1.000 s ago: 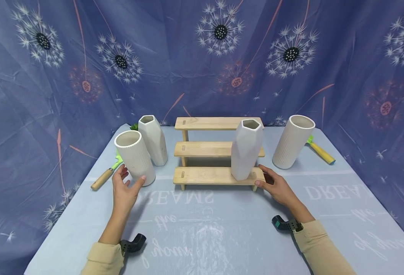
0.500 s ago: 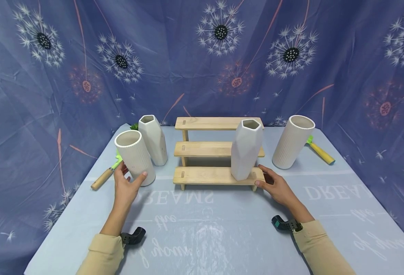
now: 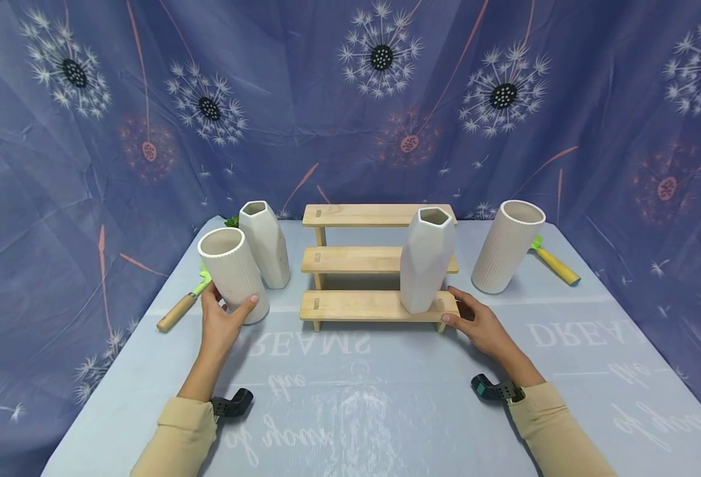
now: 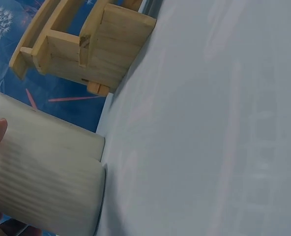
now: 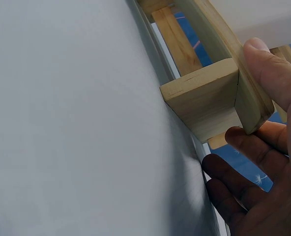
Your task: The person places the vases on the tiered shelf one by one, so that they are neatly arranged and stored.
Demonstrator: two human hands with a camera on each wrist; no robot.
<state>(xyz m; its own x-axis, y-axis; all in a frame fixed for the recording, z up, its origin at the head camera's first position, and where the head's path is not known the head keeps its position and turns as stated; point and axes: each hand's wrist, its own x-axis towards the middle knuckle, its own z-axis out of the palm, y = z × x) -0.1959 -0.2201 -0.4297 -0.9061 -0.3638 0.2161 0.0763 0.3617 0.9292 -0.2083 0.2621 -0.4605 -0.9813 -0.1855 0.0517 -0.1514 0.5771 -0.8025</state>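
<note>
In the head view my left hand (image 3: 221, 326) holds a white ribbed cylindrical vase (image 3: 238, 278) low down, thumb at its front and fingers round its left side. The vase stands upright on the table. Just behind it is a white faceted vase (image 3: 267, 248). My right hand (image 3: 480, 323) grips the right end of the lowest step of a three-tier wooden display stand (image 3: 350, 305). In the right wrist view the thumb (image 5: 261, 59) lies on the step's edge, fingers at its end. A second faceted vase (image 3: 427, 265) stands on that lowest step.
Another ribbed vase (image 3: 507, 248) stands right of the stand. Behind it lies a yellow-handled tool (image 3: 558, 266). A tool with a wooden handle (image 3: 177, 313) and green head lies left of the held vase. A blue dandelion-print cloth (image 3: 326, 119) hangs behind the table (image 3: 350, 397).
My left hand has closed in on the ribbed vase, its thumb rising slightly and its fingers coming against the side. The right hand and the stand look unmoved.
</note>
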